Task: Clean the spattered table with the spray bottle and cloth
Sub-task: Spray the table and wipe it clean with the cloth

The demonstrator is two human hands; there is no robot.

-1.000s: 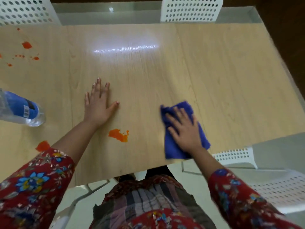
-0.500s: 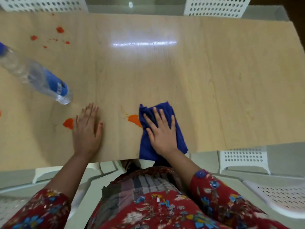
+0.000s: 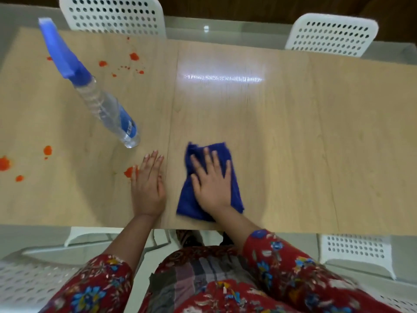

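Note:
My right hand [image 3: 213,184] lies flat with spread fingers on a folded blue cloth [image 3: 228,154], pressing it onto the wooden table [image 3: 304,143] near the front edge. Just left of the cloth, my left hand [image 3: 147,186] rests flat on the tabletop, fingers straight. An orange blot [image 3: 128,171] sits right at my left hand's outer edge. A clear spray bottle [image 3: 108,111] with a blue head and label stands beyond my left hand. More orange spatters [image 3: 134,56] dot the far left, and others [image 3: 4,163] lie at the near left edge.
White perforated chairs stand at the far side [image 3: 112,14] [image 3: 331,35] and near side [image 3: 356,251] of the table. The table's front edge runs just under my wrists. The right half of the tabletop shows a light glare [image 3: 223,77].
The cloth under my right hand has slid left over the orange blot that lay between my hands; that blot no longer shows. My left hand shifted left beside another blot. The view swung left.

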